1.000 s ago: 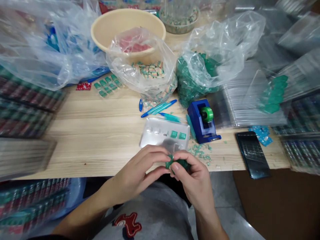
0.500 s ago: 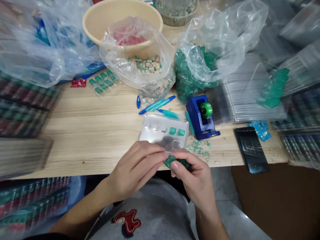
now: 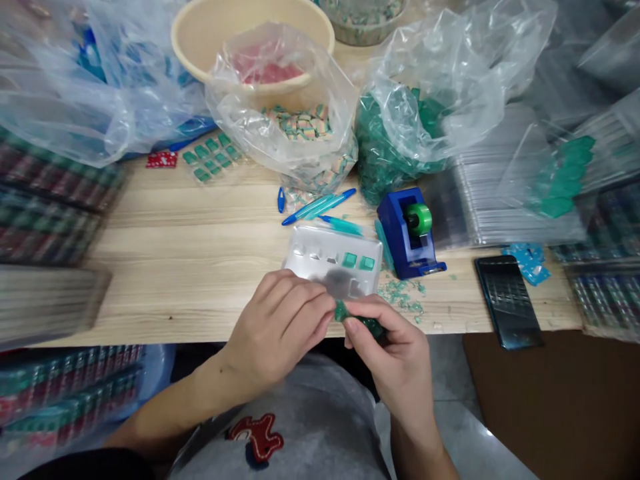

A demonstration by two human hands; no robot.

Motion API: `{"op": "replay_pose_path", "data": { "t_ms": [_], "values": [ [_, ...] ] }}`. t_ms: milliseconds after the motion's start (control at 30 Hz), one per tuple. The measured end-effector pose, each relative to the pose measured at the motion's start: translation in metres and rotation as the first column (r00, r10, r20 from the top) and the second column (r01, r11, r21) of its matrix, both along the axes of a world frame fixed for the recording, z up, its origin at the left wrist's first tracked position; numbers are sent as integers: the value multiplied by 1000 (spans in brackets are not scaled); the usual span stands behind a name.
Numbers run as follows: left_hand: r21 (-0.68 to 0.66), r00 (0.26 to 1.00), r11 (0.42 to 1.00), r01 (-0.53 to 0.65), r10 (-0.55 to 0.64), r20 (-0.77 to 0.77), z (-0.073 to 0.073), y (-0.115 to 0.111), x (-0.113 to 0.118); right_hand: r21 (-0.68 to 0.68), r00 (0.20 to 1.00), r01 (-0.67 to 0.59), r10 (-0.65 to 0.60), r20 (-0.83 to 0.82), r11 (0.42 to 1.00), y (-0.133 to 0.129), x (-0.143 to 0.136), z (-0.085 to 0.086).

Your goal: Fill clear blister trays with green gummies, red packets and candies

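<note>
Near the table's front edge my right hand (image 3: 395, 353) is closed around a dark green translucent piece (image 3: 371, 325), part of which is hidden by my fingers. A lighter green end (image 3: 341, 311) sticks out between thumb and forefinger. My left hand (image 3: 287, 327) has its fingers bent together, and their tips pinch that end from the left. Just beyond my hands lies a clear plastic tray (image 3: 320, 273) with moulded pockets. Two pockets in its back row hold green squares (image 3: 350, 260). My fingers cover the tray's front edge.
Behind the tray lie blue pens (image 3: 320, 207). A blue tape dispenser (image 3: 411, 233) stands right of it, beside small green scraps (image 3: 403, 293) and a phone (image 3: 507, 300). Bags of striped pieces (image 3: 305, 127) and green pieces (image 3: 380, 147), plus a cream basin (image 3: 187, 40), stand behind.
My left fingertips have curled in and closed on the exposed end of the green piece, so less of it shows. The whole view has shifted slightly; the tray looks unchanged.
</note>
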State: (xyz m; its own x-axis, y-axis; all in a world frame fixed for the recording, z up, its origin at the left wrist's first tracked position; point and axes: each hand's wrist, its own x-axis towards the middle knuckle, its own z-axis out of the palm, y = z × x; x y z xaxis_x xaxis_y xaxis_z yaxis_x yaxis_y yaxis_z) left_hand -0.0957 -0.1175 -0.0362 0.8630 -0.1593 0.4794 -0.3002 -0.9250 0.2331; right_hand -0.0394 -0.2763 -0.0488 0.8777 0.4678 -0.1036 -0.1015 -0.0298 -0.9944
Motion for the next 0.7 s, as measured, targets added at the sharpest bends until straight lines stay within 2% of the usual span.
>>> {"op": "replay_pose_path", "data": {
  "t_ms": [67,133,200,233,267,333,400,433,467,500,567,700],
  "values": [
    [3,999,1000,-17,17,27,-2,-2,2,-8,1000,-7,7,5,1000,0,0,-1],
    [-50,998,998,-28,31,51,-6,-2,3,-21,1000,-2,2,5,1000,0,1,-2],
    [-204,1000,979,-3,7,20,-10,-2,3,-24,1000,7,-8,-12,1000,0,1,-4],
    [-323,1000,946,15,-20,-15,-12,-1,2,-21,999,9,-9,-30,1000,0,2,-4],
    [-458,997,889,28,-58,-50,-14,-1,2,-11,999,5,-6,-54,1000,0,2,-5],
    [-700,984,713,30,-144,-104,-17,-1,1,24,994,-11,13,-109,1000,1,2,-5],
    [-838,971,546,4,-204,-128,-21,-2,-1,56,988,-21,29,-153,998,3,2,-6],
    [-868,966,497,-5,-223,-134,-23,-3,-3,65,986,-20,30,-164,998,3,1,-6],
    [-879,963,477,-17,-229,-143,-25,-2,-5,63,985,-14,24,-171,998,3,0,-7],
    [-875,964,483,-30,-217,-152,-26,-1,-7,48,984,-2,10,-176,999,2,-1,-9],
    [-825,973,561,-71,-143,-182,-29,6,-10,-9,984,42,-43,-172,999,-3,-2,-15],
    [-560,978,818,-127,10,-206,-30,26,-3,-129,980,162,-175,-96,978,-18,-1,-29]
  ]
}}
